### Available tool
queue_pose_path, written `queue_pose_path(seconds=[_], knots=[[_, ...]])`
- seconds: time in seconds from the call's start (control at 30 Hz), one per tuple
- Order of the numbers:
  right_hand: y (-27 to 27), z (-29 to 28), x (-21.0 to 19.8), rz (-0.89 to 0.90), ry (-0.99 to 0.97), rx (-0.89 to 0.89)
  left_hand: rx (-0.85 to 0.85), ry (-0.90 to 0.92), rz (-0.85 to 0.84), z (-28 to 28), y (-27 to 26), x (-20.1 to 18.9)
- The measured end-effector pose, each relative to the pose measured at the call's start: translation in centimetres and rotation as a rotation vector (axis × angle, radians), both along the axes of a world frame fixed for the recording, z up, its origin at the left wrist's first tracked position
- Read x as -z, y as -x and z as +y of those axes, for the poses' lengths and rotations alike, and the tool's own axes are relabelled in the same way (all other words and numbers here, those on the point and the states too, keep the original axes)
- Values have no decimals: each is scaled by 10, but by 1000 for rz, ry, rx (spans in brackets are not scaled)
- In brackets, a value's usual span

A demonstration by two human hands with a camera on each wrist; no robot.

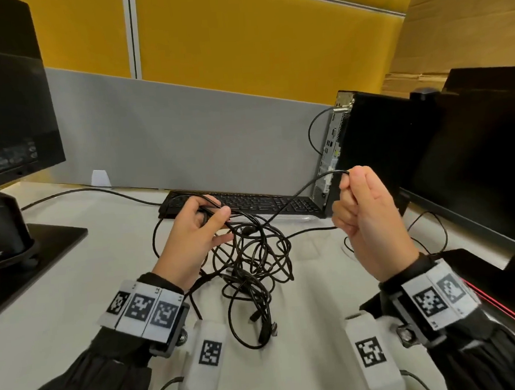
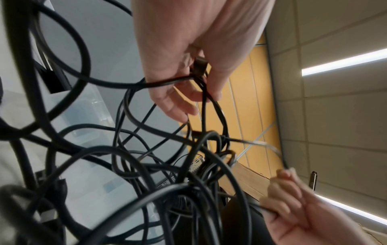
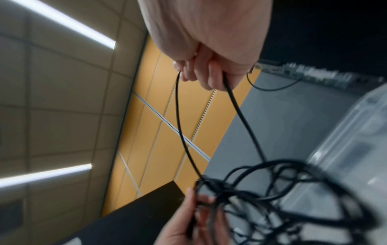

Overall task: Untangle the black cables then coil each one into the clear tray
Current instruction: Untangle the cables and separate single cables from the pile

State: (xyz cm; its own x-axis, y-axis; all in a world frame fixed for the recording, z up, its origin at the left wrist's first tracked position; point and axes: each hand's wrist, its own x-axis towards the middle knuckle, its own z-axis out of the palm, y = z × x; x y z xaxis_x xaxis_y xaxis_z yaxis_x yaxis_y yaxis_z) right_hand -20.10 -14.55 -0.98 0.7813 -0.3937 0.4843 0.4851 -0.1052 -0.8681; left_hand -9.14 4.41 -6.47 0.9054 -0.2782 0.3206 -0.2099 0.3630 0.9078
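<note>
While the left hand (image 1: 196, 232) pinches the tangled black cables (image 1: 254, 264), the right hand (image 1: 364, 215) fists one strand (image 1: 307, 186).

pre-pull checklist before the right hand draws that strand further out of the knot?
1. Right hand grips one strand: ok.
2. Left hand holds the tangle steady: ok.
3. Strand free of the knot: not ok, it runs back into it.
4. Plug ends free of loops: cannot tell.
5. Clear tray within reach: cannot tell.
6. Keyboard clear of cables: not ok, strands cross it.
</note>
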Motion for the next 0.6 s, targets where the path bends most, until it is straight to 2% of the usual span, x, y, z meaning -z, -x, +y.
queue_pose_path(seconds=[0.13,0.27,0.43,0.6], knots=[[-6,29,-3,-56,29,-211,-14,-41,24,-1,1,3],[-10,24,-10,-131,-145,-299,-59,-88,44,0,-1,6],[2,-28,-16,-118,-325,-97,-16,-7,120,4,-2,2],[25,-82,-7,122,-183,212,74,157,217,7,0,-6]])
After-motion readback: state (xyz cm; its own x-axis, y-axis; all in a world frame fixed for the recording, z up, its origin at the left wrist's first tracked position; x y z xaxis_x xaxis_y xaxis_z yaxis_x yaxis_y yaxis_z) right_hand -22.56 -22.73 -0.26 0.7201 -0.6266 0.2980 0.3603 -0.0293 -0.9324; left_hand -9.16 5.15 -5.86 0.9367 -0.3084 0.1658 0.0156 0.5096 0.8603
